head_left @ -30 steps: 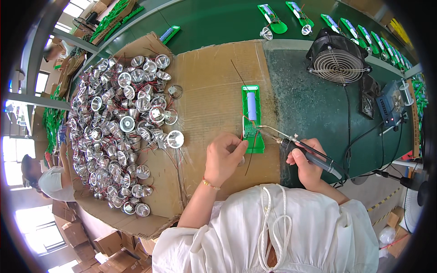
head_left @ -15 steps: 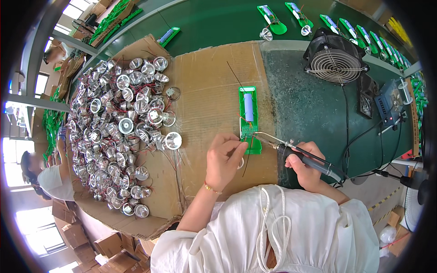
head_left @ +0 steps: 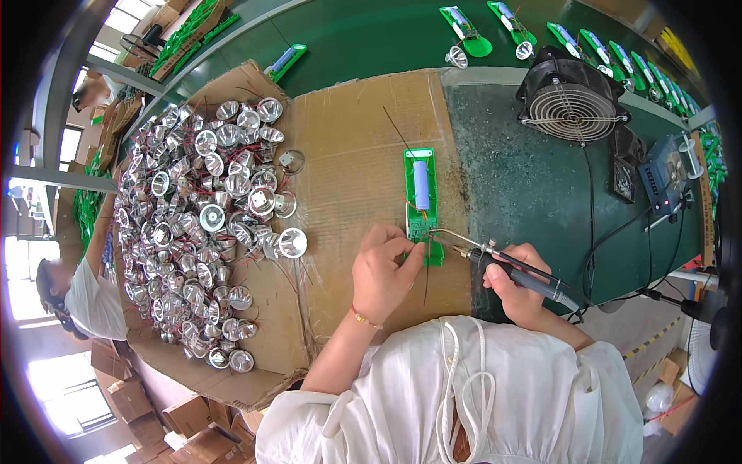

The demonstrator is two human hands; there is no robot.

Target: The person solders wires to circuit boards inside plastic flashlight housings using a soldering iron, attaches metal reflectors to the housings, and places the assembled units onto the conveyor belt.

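Observation:
A green plastic flashlight housing (head_left: 433, 185) lies on the cardboard, holding a purple cylindrical battery (head_left: 421, 184) and, below it, a small green circuit board (head_left: 420, 226). My left hand (head_left: 384, 267) is at the board's lower left, thumb and forefinger pinched on a thin dark red wire (head_left: 427, 282) that hangs down past the housing. In my right hand (head_left: 519, 284) is a soldering iron (head_left: 525, 274) with a curved metal feed tube (head_left: 456, 233) mounted along it. Both the tube's end and the iron's tip point at the board near my left fingertips; exact contact is too small to tell.
A cardboard box (head_left: 267, 379) heaped with silver reflector cups (head_left: 212, 216) stands at left. At right are a black fan (head_left: 572, 104), a blue soldering station (head_left: 663, 174) and cables. More green housings (head_left: 468, 35) line the far bench. Another person (head_left: 93, 298) is at far left.
My left hand has shifted slightly right, and the wire's lower end has swung right. A white ring under my left fingers is out of sight. My right hand has barely moved.

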